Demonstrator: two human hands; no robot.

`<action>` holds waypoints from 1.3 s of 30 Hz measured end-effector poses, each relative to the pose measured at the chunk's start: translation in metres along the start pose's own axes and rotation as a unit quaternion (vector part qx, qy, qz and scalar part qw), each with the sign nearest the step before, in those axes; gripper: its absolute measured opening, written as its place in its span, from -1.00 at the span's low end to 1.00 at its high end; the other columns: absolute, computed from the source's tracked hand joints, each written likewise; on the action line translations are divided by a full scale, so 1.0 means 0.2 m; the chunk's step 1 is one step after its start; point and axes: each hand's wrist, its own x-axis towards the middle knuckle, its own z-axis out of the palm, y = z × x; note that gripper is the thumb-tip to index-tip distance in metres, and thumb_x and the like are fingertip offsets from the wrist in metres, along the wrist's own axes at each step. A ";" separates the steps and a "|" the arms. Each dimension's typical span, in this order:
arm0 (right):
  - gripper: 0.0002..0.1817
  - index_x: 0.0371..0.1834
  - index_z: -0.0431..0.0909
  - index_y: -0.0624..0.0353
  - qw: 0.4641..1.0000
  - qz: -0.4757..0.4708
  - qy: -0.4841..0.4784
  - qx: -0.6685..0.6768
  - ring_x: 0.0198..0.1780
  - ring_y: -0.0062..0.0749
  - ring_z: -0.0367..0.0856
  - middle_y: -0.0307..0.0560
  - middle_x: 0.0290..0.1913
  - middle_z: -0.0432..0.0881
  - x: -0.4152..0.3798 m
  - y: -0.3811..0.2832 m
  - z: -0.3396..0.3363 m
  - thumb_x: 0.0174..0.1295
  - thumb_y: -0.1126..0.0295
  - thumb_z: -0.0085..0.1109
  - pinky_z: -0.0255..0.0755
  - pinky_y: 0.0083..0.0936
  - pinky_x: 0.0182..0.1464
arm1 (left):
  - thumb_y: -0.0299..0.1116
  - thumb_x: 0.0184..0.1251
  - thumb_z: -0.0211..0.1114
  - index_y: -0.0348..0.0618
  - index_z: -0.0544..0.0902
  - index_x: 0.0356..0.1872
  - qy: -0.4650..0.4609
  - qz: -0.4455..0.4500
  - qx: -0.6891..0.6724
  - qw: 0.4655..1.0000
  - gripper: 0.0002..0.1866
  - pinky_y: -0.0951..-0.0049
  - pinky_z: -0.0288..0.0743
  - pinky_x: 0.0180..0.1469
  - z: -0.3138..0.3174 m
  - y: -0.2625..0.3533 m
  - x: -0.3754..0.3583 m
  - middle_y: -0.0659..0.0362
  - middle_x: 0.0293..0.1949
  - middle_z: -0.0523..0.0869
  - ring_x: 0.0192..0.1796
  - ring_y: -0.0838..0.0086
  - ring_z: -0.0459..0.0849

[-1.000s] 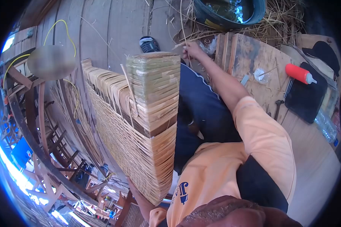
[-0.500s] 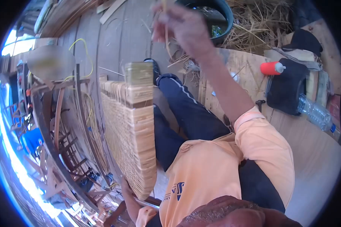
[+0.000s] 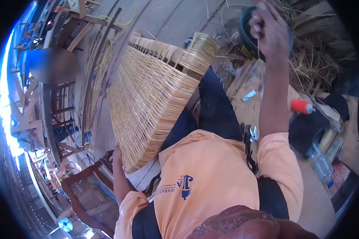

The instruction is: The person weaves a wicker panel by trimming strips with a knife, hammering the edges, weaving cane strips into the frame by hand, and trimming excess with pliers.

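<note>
Right hand, clenched on a thin cane strand, has risen from beside the woven seat panel's top edge half a second ago, drawing the strand taut below its fingers, while left hand grips the panel's lower edge.

Woven panel blocks left; bucket, straw crowd right.

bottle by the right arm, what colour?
Red bottle with a white tip, lying on a dark pad; head view, the only one.
</note>
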 end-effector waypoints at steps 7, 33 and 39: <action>-0.82 -0.14 0.62 0.15 0.973 -0.017 -0.141 -0.184 -0.68 -0.75 0.28 -0.39 -0.63 0.39 -0.04 -0.14 0.31 0.32 0.31 0.17 0.14 -0.72 -0.67 | 0.15 0.52 -0.20 -0.34 0.33 0.33 -0.020 0.041 0.036 0.998 -0.29 0.30 0.54 0.13 0.07 -0.15 -0.18 -0.04 0.19 0.57 0.12 0.26 0.64; -0.76 -0.39 0.56 0.32 0.572 -0.114 -0.397 -0.708 -0.33 -0.01 0.55 0.13 -0.43 0.55 -0.40 -0.13 0.29 0.22 0.31 0.12 0.36 -0.28 -0.27 | -0.28 0.43 0.13 -0.18 0.58 -0.14 -0.377 0.241 -0.648 0.616 -0.80 0.33 0.57 -0.01 0.49 0.50 0.37 0.16 -0.24 0.67 -0.14 0.35 0.66; -0.75 -0.20 0.57 0.29 0.537 -0.076 -0.300 -0.785 -0.36 -0.13 0.54 0.14 -0.35 0.61 -0.05 -0.35 0.00 0.31 0.29 0.10 0.37 -0.28 -0.24 | -0.32 0.41 0.17 -0.16 0.61 -0.13 -0.435 0.245 -0.485 0.718 -0.83 0.15 0.54 0.15 0.56 0.48 0.28 0.14 -0.18 0.71 0.01 0.26 0.66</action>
